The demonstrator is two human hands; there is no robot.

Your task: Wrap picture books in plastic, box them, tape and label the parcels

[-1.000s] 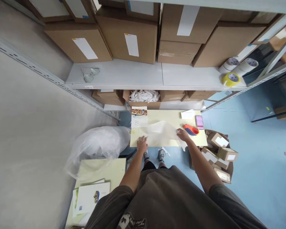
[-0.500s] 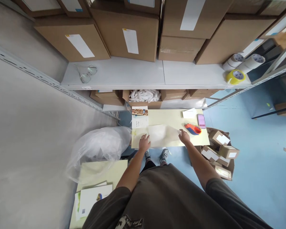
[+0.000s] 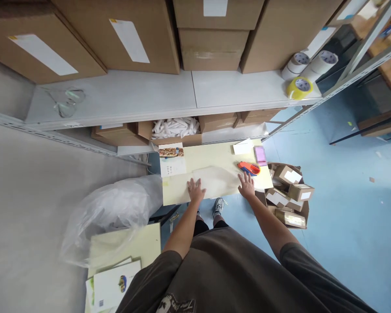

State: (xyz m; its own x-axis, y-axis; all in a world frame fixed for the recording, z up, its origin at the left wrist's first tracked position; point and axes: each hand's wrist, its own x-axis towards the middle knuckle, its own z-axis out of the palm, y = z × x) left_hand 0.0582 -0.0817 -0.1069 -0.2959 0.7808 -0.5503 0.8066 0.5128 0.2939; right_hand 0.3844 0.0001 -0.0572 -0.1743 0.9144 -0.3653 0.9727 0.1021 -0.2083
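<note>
Hands (image 3: 196, 190) splayed at translucent sheet (image 3: 217, 180)

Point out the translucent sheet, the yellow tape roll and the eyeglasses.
Translucent sheet (image 3: 217, 181): head view, middle of its surface, between the hands.
Yellow tape roll (image 3: 297, 89): head view, its wound yellow tape.
Eyeglasses (image 3: 65, 109): head view, the lower lens.

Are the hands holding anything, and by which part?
Nothing looks gripped: the left hand and right hand are spread at opposite ends of the translucent sheet.
</note>
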